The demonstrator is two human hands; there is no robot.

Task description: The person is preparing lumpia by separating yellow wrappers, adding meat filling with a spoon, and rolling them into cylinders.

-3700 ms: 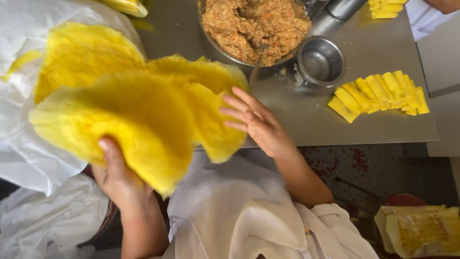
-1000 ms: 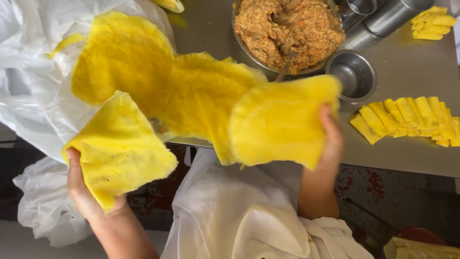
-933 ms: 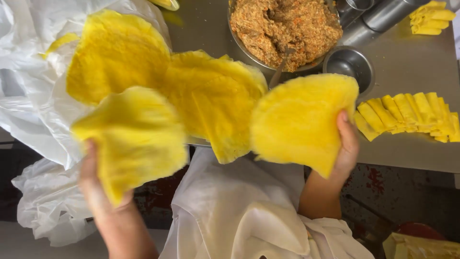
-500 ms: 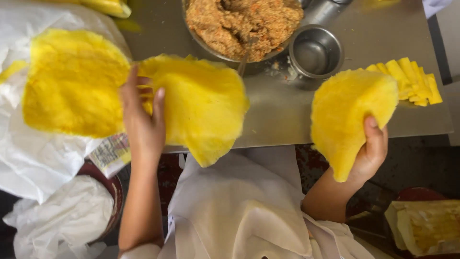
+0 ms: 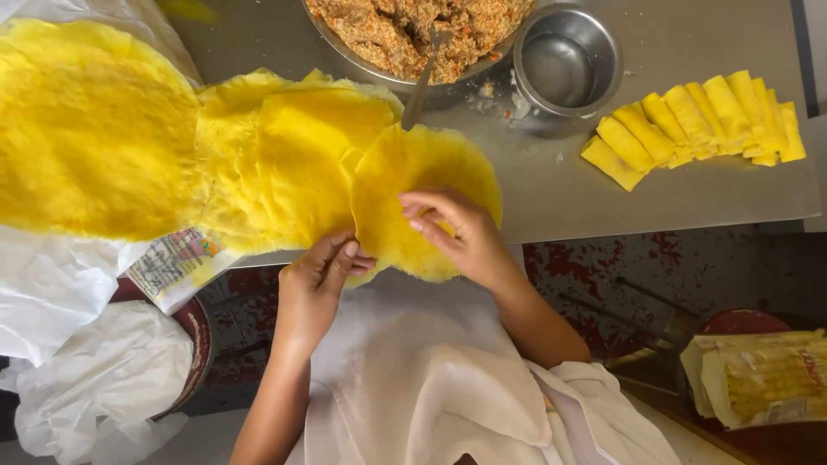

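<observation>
1. The steel surface (image 5: 672,207) carries everything I see, and its near edge runs just in front of my hands.
2. A spread of yellow wrappers (image 5: 95,146) lies at the left on white plastic sheeting (image 5: 52,284), overlapping toward the middle.
3. The bowl of orange-brown filling (image 5: 413,30) sits at the far edge with a spoon handle (image 5: 422,82) sticking out; a small empty steel cup (image 5: 564,60) stands just beside it.
4. A row of rolled yellow pieces (image 5: 698,120) lies to the right, apart from the work.
5. The single wrapper (image 5: 413,207) now lies flat at the near edge, overhanging it slightly. I judge it thin, limp and easy to tear, so I would take it at the rim and never pinch the middle.
6. My right hand (image 5: 461,237) rests on it with fingers loosely spread, gripping nothing.
7. My left hand (image 5: 319,275) pinches its near-left rim.
8. Half a second ago the right hand held this wrapper up in the air at the right, and the left hand was pressing the stack.
</observation>
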